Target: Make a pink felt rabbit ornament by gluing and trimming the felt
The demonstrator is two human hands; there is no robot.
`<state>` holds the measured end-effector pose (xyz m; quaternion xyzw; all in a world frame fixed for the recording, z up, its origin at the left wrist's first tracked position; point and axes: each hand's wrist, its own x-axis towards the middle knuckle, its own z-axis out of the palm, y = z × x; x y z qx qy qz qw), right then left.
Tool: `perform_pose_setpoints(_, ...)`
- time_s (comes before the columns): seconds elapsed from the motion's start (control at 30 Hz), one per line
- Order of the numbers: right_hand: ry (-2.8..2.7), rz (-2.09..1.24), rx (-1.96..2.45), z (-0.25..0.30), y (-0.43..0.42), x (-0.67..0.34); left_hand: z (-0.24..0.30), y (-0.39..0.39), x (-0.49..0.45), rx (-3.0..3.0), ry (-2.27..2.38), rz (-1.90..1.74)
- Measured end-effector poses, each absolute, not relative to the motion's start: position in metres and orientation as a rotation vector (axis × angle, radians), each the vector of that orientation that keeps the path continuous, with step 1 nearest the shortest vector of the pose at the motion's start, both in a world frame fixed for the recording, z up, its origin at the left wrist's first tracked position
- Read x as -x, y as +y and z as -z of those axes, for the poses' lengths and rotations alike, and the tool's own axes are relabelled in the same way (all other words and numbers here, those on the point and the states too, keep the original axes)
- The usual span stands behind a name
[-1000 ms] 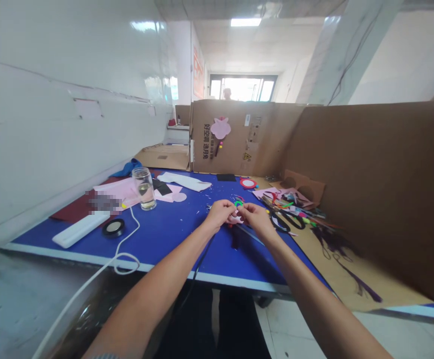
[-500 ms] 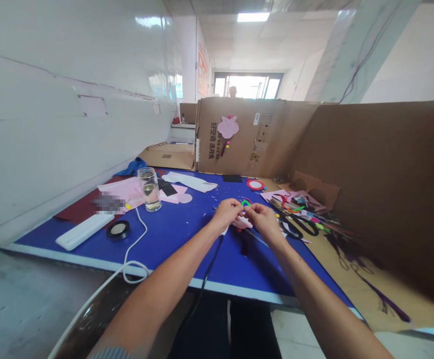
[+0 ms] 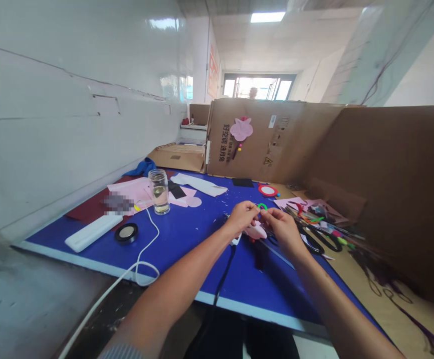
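My left hand [image 3: 241, 217] and my right hand [image 3: 283, 227] meet above the blue table [image 3: 187, 249], fingertips pinched together. Between them they hold a small craft piece: a green ring [image 3: 262, 206] at the top and a pink felt shape [image 3: 256, 231] below it. A dark tassel [image 3: 260, 257] hangs from the piece down to the table. Both hands are closed on it. Black scissors [image 3: 316, 243] lie just to the right of my right hand.
A glass jar [image 3: 159, 191], pink felt sheets [image 3: 130, 192], a white bar [image 3: 92, 232], a black tape roll [image 3: 126, 233] and a white cable [image 3: 142, 249] lie on the left. Coloured scraps [image 3: 314, 217] and a red ring [image 3: 268, 190] lie on the right. Cardboard walls [image 3: 389, 169] enclose the back and right.
The view has swung left and slightly down, so everything sits further right in the picture. My hands stay pinched on the same piece.
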<state>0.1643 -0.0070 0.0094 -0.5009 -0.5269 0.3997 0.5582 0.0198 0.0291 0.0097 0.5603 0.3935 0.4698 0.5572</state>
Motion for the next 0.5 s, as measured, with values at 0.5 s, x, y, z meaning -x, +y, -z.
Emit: perform_pose_setpoints(0.5,-1.224,-0.986,1.209,-0.008,0.007,-0.149,0.007,0.033,-0.011,-1.269,0.918,-1.216)
